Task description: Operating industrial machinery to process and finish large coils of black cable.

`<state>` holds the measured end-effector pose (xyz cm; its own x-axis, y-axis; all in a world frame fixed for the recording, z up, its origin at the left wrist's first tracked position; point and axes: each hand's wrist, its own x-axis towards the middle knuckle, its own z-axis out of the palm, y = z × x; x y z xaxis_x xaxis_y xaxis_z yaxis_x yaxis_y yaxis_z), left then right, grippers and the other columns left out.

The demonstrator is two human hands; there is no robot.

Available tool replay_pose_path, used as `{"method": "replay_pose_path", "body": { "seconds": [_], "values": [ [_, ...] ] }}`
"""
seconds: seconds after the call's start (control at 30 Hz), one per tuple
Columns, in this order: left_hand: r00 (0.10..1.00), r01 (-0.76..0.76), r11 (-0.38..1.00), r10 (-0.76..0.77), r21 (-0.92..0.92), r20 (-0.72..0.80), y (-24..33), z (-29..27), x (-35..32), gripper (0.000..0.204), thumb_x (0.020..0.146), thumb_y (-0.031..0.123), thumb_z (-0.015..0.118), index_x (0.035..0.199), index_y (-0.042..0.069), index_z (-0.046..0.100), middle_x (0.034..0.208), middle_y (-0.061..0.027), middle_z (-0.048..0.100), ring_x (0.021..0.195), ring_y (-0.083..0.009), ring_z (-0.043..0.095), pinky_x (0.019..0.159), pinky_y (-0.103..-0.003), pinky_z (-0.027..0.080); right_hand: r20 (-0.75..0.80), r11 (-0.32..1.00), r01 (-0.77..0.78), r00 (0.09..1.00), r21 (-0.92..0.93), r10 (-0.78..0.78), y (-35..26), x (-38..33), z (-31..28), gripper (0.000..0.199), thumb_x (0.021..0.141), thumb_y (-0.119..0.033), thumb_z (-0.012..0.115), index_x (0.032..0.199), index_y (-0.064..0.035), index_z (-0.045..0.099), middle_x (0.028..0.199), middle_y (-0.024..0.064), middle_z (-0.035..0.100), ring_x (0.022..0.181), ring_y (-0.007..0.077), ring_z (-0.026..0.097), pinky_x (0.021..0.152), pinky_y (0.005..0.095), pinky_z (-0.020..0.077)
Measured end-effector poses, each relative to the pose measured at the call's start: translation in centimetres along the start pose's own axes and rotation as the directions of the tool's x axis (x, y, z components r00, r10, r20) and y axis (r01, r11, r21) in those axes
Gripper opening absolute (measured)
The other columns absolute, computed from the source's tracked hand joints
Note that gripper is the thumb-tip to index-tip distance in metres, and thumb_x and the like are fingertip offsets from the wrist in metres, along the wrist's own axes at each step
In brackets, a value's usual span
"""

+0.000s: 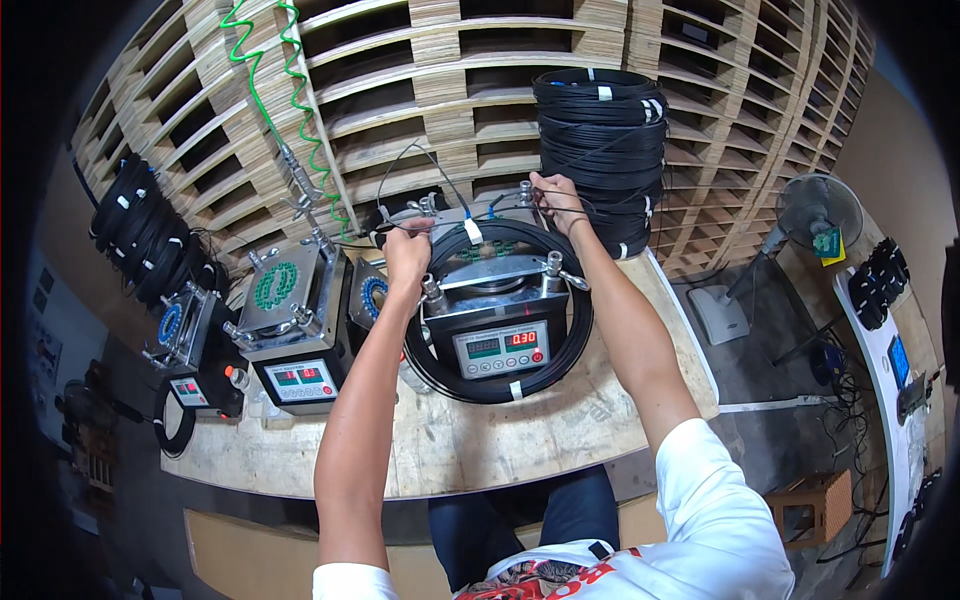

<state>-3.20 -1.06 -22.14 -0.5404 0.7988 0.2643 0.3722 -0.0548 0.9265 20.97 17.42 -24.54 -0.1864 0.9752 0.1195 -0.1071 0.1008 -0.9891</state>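
Note:
A black cable coil [585, 330] with white tape bands lies around a grey winding machine [497, 315] with a red digital display on the wooden workbench [470, 450]. My left hand [407, 252] is closed at the coil's far left rim, pinching a thin black cable end. At the far right rim, my right hand [556, 197] grips another thin cable strand near a metal post. Both forearms reach forward over the bench.
A tall stack of finished black coils [603, 140] stands behind the machine at the right. Two more winding machines [290, 330] sit to the left, with other coils [140, 230] beyond. Wooden pallets [440, 90] form the back wall. A green spiral hose [265, 100] hangs down. A fan [818, 210] stands right.

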Motion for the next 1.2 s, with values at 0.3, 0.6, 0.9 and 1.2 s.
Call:
{"method": "replay_pose_path", "body": {
  "seconds": [0.3, 0.6, 0.9, 1.2],
  "values": [
    [1.0, 0.029, 1.0, -0.028, 0.008, -0.012, 0.3, -1.0, -0.4, 0.022, 0.09, 0.005, 0.059, 0.103, 0.005, 0.077, 0.094, -0.0144, 0.075, 0.084, -0.0217, 0.07, 0.079, -0.033, 0.051, 0.112, 0.895, -0.082, 0.993, 0.439, 0.036, 0.6, -1.3, 1.3, 0.023, 0.099, -0.031, 0.066, 0.103, -0.0086, 0.065, 0.079, -0.0026, 0.063, 0.059, 0.0051, 0.049, 0.05, 0.0206, 0.0345],
    [0.999, 0.05, 0.998, -0.051, 0.035, 0.02, 0.9, -0.4, -0.4, 0.023, 0.091, 0.007, 0.058, 0.105, 0.005, 0.077, 0.089, -0.0141, 0.075, 0.079, -0.0211, 0.069, 0.074, -0.033, 0.051, -0.004, 0.874, 0.087, 0.995, 0.479, -0.096, 2.0, 0.4, 0.3, 0.038, 0.093, -0.017, 0.073, 0.124, 0.0003, 0.057, 0.097, 0.0117, 0.07, 0.075, 0.0117, 0.064, 0.065, 0.0249, 0.0524],
    [0.998, 0.059, 0.998, -0.058, -0.003, 0.008, 0.7, -0.2, -0.2, 0.022, 0.091, 0.006, 0.059, 0.105, 0.004, 0.076, 0.092, -0.0142, 0.075, 0.083, -0.0208, 0.07, 0.076, -0.033, 0.051, 0.057, 0.82, 0.234, 0.969, -0.522, -0.24, 1.4, 2.7, 1.6, 0.084, 0.073, -0.051, 0.079, 0.131, 0.0066, 0.057, 0.118, 0.0249, 0.068, 0.109, 0.0321, 0.067, 0.098, 0.0358, 0.0502],
    [1.0, 0.008, 1.0, -0.008, 0.006, -0.029, -1.0, -0.7, 0.4, 0.026, 0.088, 0.001, 0.057, 0.105, 0.003, 0.075, 0.098, -0.0152, 0.076, 0.093, -0.0248, 0.072, 0.084, -0.034, 0.053, 0.438, 0.869, 0.375, 0.873, -0.322, -0.214, -1.3, -0.1, 2.9, 0.032, 0.099, -0.024, 0.056, 0.119, -0.0022, 0.067, 0.108, 0.008, 0.07, 0.095, 0.0146, 0.064, 0.086, 0.0257, 0.0499]
  ]
}}
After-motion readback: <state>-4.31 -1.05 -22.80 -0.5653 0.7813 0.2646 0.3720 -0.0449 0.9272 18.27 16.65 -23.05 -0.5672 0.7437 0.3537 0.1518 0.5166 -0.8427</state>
